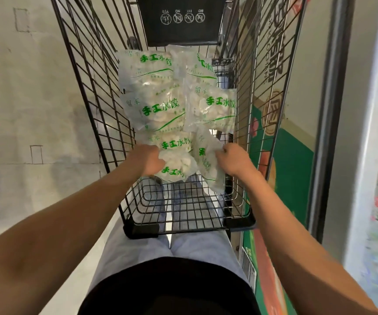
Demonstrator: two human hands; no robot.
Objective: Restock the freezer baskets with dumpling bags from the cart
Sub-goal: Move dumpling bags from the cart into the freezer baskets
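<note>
Shop: wire cart [97, 92], freezer door [333, 110]

Clear green-printed dumpling bags [156, 110], piled in wire cart [183, 208]

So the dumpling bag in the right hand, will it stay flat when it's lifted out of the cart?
Probably not: the bag already hangs and creases from the right hand, so expect sagging. Its glossy clear film looks slippery. The lumpy dumplings inside would likely shift toward the low end.
</note>
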